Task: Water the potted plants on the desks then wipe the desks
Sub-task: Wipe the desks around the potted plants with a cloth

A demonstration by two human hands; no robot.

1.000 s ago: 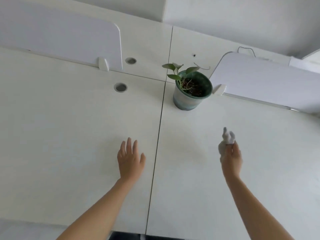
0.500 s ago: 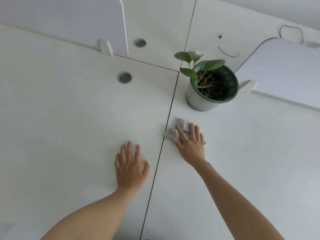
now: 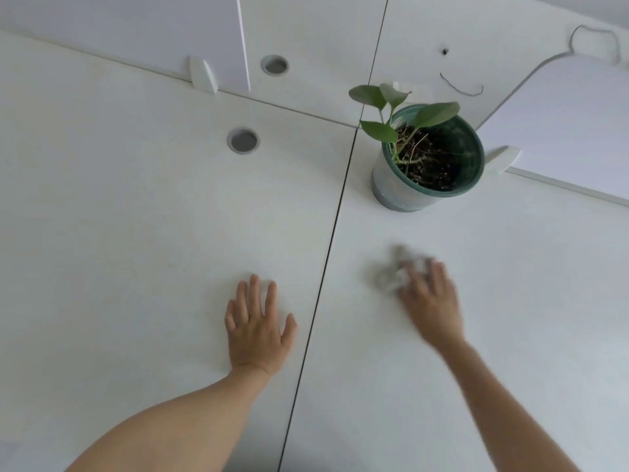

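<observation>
A small green plant in a green-rimmed pot [image 3: 405, 189] stands on the right white desk [image 3: 510, 284], close to the seam between desks. My right hand [image 3: 430, 301] lies flat on a crumpled grey-white cloth [image 3: 391, 274] and presses it to the right desk, in front of the pot; both are motion-blurred. My left hand [image 3: 257, 328] rests palm down, fingers spread, on the left desk [image 3: 119, 250], just left of the seam, holding nothing.
White divider panels stand at the back left [image 3: 136, 32] and back right [image 3: 571, 127] on clip feet. Two round cable holes [image 3: 243, 140] [image 3: 274, 65] sit in the desks behind my left hand. A thin dark wire [image 3: 461, 88] lies behind the pot.
My right hand brought the cloth down onto the desk near the seam, then swept it right. The view tilted closer to the desk. My left hand stayed flat.
</observation>
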